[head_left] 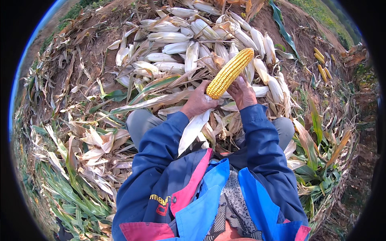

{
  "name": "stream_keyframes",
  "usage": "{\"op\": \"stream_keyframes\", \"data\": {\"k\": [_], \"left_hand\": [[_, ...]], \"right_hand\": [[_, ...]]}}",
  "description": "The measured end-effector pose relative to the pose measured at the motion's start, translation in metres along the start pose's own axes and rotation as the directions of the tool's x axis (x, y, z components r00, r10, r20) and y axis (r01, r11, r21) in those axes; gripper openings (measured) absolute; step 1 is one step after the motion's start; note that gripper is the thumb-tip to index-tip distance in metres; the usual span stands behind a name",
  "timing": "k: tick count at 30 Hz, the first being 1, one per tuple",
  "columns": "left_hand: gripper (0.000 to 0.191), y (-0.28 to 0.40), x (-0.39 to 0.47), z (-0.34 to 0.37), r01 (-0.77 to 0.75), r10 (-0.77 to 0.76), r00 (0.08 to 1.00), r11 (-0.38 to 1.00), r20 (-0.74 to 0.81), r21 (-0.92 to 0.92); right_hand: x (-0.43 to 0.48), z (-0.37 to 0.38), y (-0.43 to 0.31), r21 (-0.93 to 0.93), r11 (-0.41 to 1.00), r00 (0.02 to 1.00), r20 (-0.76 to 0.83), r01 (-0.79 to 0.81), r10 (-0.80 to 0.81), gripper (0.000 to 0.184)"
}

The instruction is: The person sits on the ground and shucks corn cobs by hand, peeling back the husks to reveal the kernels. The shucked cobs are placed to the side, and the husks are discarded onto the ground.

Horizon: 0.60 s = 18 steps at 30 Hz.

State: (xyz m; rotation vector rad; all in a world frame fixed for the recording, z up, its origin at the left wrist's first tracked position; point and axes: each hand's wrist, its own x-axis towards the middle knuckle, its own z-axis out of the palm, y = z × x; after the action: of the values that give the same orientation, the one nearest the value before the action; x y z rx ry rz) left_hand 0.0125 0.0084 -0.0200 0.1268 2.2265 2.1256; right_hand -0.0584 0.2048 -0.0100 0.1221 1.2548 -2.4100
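Observation:
A bare yellow corn cob (229, 73) slants up and to the right between my two hands. My left hand (200, 101) grips its lower end, where a strip of pale husk (194, 129) hangs down over my sleeve. Along the cob's right side, my right hand (242, 92) supports it, thumb up and fingers partly hidden behind the kernels. Just beyond my hands lies a heap of corn ears in dry whitish husks (170, 37).
Several husked cobs (322, 72) lie on the soil at the far right. Torn dry husks (99, 144) spread to my left, with green corn leaves (75, 195) below them. More long leaves (315, 144) stand by my right knee (284, 131). A green leaf (283, 28) crosses the upper right.

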Motion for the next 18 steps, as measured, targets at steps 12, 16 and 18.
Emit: {"op": "stream_keyframes", "data": {"k": [12,16,18], "left_hand": [[0.039,-0.045,-0.014,0.047,0.314,-0.286,0.898,0.949,0.334,-0.032],[0.040,-0.044,-0.028,0.057,0.296,-0.232,0.928,0.935,0.290,-0.198],[0.043,-0.043,-0.028,0.061,0.317,-0.261,0.925,0.932,0.277,-0.178]], "right_hand": [[-0.016,0.031,0.042,-0.384,0.858,0.909,-0.095,0.342,-0.405,0.041],[-0.017,0.031,0.044,-0.359,0.860,0.922,0.009,0.364,-0.386,0.042],[-0.016,0.029,0.039,-0.400,0.859,0.933,-0.021,0.320,-0.358,0.041]]}}
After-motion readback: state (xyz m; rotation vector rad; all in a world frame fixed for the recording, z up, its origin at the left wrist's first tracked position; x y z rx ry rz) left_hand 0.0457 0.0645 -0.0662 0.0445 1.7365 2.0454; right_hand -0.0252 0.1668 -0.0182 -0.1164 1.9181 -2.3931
